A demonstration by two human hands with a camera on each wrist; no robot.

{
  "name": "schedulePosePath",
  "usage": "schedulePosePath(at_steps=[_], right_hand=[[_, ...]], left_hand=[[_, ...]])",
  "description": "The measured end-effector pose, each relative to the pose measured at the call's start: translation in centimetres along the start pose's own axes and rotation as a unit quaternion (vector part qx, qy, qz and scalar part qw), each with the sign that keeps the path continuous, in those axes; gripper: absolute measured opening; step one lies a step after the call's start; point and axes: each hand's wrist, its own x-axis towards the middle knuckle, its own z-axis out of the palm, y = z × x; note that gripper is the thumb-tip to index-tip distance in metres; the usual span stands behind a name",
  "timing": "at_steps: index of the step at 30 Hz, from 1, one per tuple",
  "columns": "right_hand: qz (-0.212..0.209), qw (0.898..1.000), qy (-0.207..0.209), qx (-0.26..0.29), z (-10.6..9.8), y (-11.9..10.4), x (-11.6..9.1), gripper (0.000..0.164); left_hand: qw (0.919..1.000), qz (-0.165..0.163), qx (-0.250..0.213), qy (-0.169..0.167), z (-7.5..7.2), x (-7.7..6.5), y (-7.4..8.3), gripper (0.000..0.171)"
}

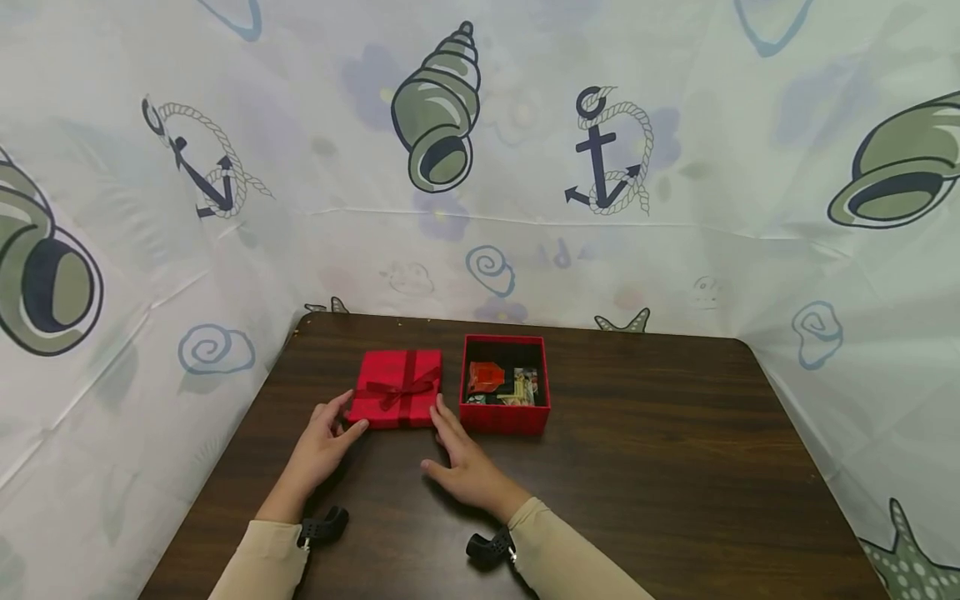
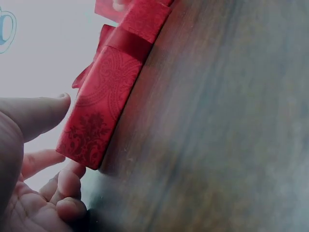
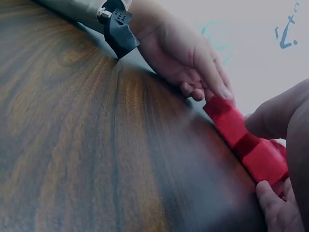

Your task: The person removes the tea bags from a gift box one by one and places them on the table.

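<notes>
A square red gift box lid (image 1: 420, 367) with a dark red ribbon bow lies on the table. My left hand (image 1: 318, 446) is at its near left corner, thumb and fingers spread apart around that corner. In the left wrist view, the left thumb (image 2: 38, 113) reaches to the lid's patterned side (image 2: 104, 96), the other fingers at its end. My right hand (image 1: 472, 471) extends its fingers to the lid's near right corner, thumb held away. Right of the lid stands the open red box (image 1: 504, 420), with an orange-red packet (image 1: 486, 377) and a patterned packet (image 1: 525, 385) inside.
The dark wood table (image 1: 675, 467) has rounded far corners. A white curtain (image 1: 525, 167) printed with shells and anchors hangs behind and beside it. Black camera mounts (image 1: 324, 527) sit on both wrists, below beige sleeves (image 1: 262, 562).
</notes>
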Motion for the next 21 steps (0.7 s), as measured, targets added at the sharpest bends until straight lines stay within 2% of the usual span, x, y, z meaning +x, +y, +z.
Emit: schedulePosePath(at_steps=[7, 12, 21], right_hand=[[-0.016, 0.999, 0.005, -0.036, 0.02, -0.15, 0.01, 0.085], [-0.019, 0.998, 0.011, -0.055, 0.13, 0.03, -0.08, 0.082], [-0.043, 0.999, 0.012, -0.028, 0.26, 0.29, -0.05, 0.077]], left_hand=[[0.9998, -0.009, -0.020, 0.002, 0.06, -0.10, 0.30, 0.066], [0.9999, -0.006, -0.015, 0.001, 0.08, -0.11, 0.31, 0.066], [0.9999, -0.002, -0.014, 0.003, 0.16, -0.09, 0.04, 0.065]])
